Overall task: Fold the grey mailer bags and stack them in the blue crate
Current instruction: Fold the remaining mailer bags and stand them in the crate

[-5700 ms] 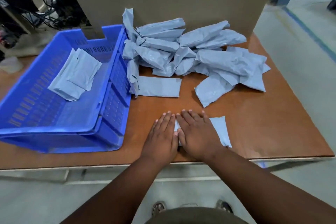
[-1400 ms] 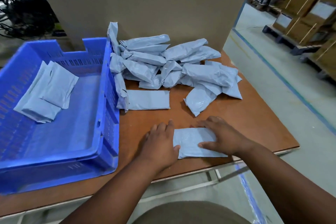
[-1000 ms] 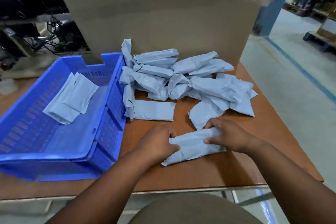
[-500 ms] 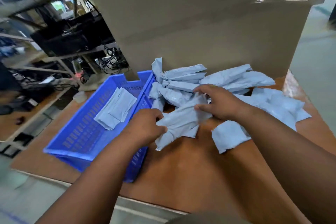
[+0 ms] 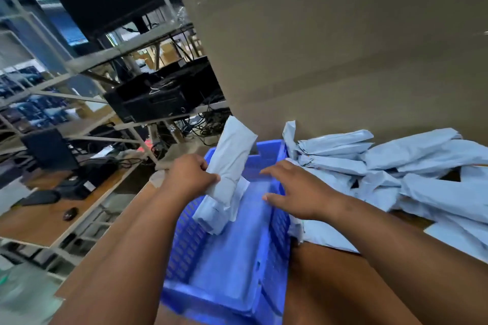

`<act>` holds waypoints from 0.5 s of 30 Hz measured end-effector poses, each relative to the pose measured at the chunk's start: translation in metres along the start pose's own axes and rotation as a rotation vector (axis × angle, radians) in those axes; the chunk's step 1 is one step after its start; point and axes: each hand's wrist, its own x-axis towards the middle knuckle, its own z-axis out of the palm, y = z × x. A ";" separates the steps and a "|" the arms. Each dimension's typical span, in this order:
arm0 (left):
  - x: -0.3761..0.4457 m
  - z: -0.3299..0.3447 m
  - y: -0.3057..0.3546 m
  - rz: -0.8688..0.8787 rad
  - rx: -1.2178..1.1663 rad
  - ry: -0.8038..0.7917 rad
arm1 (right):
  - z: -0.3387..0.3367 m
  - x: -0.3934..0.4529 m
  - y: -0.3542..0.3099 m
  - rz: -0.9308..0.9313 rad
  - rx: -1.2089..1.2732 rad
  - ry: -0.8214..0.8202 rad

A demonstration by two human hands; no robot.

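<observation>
**Folded Mailer Bag Held Over the Blue Crate**

The left hand (image 5: 188, 175) is closed around a folded grey mailer bag (image 5: 229, 166), with the fingers wrapped across its middle. The bag stands nearly upright, tilted slightly to the right. Its upper end rises above the far rim of the blue crate (image 5: 274, 240); its lower end hangs inside the crate, near the left wall. Whether the lower end touches the crate floor cannot be determined.

The right hand (image 5: 301, 194) holds nothing. Its fingers are spread and loosely extended, palm down, above the right wall of the crate. Both forearms enter from the bottom edge of the view.

The crate sits on a brown wooden table (image 5: 324, 282), with its perforated side walls visible. A pale grey edge shows just behind the held bag, inside the crate; what it belongs to cannot be determined.

A pile of unfolded mailer bags (image 5: 412, 174) lies on the table just to the right of the crate. Some bags in the pile overlap each other, and the nearest ones touch the right wall of the crate. One bag stands on end against the far right corner of the crate.

A large cardboard box (image 5: 330, 47) stands behind the pile and the crate. Metal shelving (image 5: 87, 60) carrying dark electronic equipment and cables occupies the left background.
</observation>
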 end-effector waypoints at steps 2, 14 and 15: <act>0.022 0.011 -0.016 -0.040 -0.013 -0.056 | 0.026 0.015 -0.013 -0.001 -0.070 -0.005; 0.095 0.126 -0.067 -0.016 0.196 -0.245 | 0.107 0.061 -0.037 0.284 -0.528 -0.111; 0.093 0.129 -0.066 -0.031 0.188 -0.257 | 0.108 0.061 -0.037 0.290 -0.522 -0.105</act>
